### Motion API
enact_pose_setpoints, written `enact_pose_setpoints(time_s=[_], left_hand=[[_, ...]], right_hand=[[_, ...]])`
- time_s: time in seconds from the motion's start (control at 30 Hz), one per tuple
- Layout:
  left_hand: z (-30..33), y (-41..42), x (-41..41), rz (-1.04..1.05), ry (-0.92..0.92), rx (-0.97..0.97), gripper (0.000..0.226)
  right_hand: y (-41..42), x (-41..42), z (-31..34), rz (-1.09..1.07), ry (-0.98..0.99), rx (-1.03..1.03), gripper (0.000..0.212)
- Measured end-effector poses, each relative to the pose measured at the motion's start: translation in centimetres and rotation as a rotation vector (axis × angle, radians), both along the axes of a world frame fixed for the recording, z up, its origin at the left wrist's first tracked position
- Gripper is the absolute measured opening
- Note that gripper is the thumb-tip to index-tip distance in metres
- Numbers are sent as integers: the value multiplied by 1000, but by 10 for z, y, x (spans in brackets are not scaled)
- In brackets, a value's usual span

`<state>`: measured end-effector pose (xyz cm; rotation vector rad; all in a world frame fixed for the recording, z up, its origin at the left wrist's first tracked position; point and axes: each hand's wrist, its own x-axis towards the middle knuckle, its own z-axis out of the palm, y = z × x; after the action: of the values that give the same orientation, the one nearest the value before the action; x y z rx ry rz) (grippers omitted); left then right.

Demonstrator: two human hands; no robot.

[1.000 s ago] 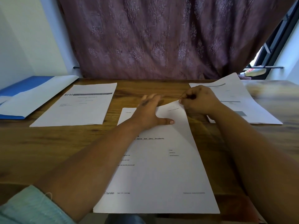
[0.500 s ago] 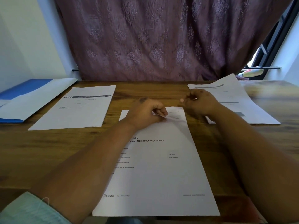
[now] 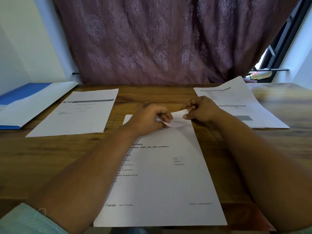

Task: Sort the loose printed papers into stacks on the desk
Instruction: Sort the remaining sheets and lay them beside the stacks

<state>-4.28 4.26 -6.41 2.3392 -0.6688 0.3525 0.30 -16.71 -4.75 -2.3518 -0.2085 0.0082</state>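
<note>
Lifted since before, seemingly curled top corner (image 3: 177,115) pinched by both grips.

The surface (image 3: 50,154) was warm brown wood with darker grain streaks. The curtain (image 3: 168,39) behind it was dusky mauve, woven with a repeating damask motif in a slightly lighter tone. The middle paper (image 3: 165,179) was white with black print and a grey logo at its foot. The left stack (image 3: 76,119) was white under a dark grey header band; the right stack (image 3: 244,102) was white with grey bars. The folder (image 3: 25,102) was blue and white. The sleeve (image 3: 25,220) was pale mint green.
</note>
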Motion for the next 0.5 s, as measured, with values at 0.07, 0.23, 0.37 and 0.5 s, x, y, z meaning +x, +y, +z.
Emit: enact_pose_setpoints(time_s=[0.07, 0.23, 0.37, 0.5], left_hand=[[0, 0, 0, 17, 22, -27, 22], [1, -1, -1, 51, 37, -31, 35], [1, -2, -2, 94, 30, -34, 48], [2, -2, -2, 160, 3, 56, 71]], right_hand=[[-1, -1, 1, -18, -14, 53, 19], [-2, 0, 4, -58, -64, 90, 11], [-6, -3, 10, -66, -18, 170, 3], [-6, -5, 13, -36, -79, 97, 3]])
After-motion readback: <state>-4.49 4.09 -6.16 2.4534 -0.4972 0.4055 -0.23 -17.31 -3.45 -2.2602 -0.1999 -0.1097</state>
